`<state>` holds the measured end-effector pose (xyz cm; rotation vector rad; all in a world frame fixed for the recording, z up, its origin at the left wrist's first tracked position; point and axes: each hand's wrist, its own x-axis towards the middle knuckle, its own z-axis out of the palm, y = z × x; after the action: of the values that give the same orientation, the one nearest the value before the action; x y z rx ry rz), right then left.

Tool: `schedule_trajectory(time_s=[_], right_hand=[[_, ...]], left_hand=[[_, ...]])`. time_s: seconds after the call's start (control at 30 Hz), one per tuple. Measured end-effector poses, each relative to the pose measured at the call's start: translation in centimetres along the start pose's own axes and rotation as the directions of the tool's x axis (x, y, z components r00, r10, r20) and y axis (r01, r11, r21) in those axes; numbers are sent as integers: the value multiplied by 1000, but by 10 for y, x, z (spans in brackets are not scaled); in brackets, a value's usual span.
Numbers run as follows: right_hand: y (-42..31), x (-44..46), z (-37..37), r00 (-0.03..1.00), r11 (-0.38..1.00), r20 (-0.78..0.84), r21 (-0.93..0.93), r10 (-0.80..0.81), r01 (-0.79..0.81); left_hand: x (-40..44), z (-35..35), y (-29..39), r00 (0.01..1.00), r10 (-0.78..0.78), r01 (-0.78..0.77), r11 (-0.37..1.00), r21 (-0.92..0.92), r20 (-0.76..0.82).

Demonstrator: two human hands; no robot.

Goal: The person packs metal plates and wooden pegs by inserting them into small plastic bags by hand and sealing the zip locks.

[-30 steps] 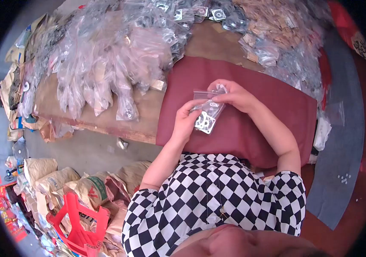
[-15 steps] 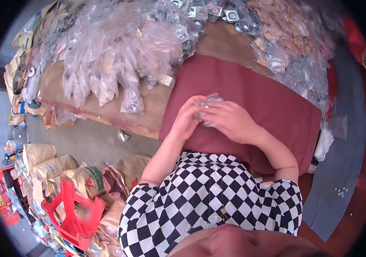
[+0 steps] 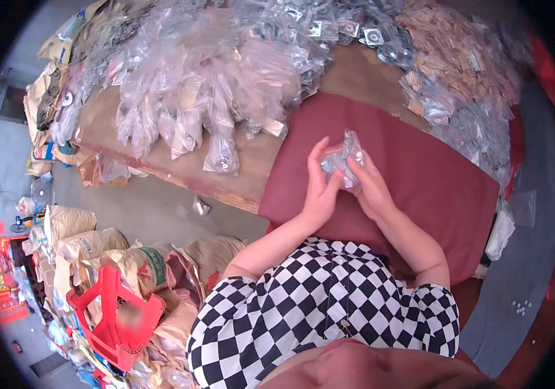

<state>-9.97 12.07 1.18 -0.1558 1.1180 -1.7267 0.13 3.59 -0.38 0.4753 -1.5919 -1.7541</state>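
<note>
Between my two hands is a small clear plastic bag (image 3: 343,163) with small parts inside that I cannot make out. My left hand (image 3: 321,188) supports it from the left side, thumb against the front and fingers behind. From the right, my right hand (image 3: 371,185) grips the bag's other edge, fingers closed around it. Both hands are above a dark red cloth (image 3: 420,175) that drapes over the table's front edge. The bag's top end sticks up beyond my fingertips.
A big heap of filled clear bags (image 3: 193,84) covers the brown table (image 3: 115,136) at the left. More bags with brownish contents (image 3: 459,71) pile up at the right. Below left stand paper sacks (image 3: 96,249) and a red plastic stool (image 3: 118,324).
The bag has turned more upright and shows more between my hands. My hands have spread to its two sides, palms facing. The whole view has shifted slightly.
</note>
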Motion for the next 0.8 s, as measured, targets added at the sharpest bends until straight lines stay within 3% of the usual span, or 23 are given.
schedule_trajectory(time_s=[0.07,0.1,0.2,0.3,0.33,0.4,0.47,0.53,0.6,0.67,0.8], right_hand=[[2,-2,0,999,996,4,77,-45,44],[2,0,-6,996,995,-17,31,-89,90],[-11,-3,-35,990,987,-15,-77,-139,138],[-22,-9,-51,972,969,-95,-148,-214,199],[-21,-8,-58,955,949,-127,-204,-268,239],[-17,-7,-69,930,924,-161,-257,-330,283],[-12,-6,-77,909,932,-252,-241,-331,272],[-10,-6,-79,901,928,-261,-235,-345,288],[-6,-7,-83,895,928,-274,-226,-352,296],[-4,-5,-88,905,926,-225,-203,-361,319],[-4,-6,-91,907,924,-207,-195,-366,328]], left_hand=[[5,-5,-6,984,43,-81,971,225,173],[11,-5,6,955,181,-278,819,502,233],[51,-17,30,852,237,-508,592,625,467],[113,-27,44,816,416,-566,440,697,400],[137,-33,46,835,383,-532,382,756,395],[186,-42,51,734,519,-539,53,841,438],[234,-62,50,718,439,-524,-171,835,540],[258,-78,50,835,97,-477,-365,799,542],[268,-83,53,868,17,-457,-366,811,497],[266,-85,70,879,-2,-461,-260,848,478],[234,-88,107,655,416,-579,-259,773,631]])
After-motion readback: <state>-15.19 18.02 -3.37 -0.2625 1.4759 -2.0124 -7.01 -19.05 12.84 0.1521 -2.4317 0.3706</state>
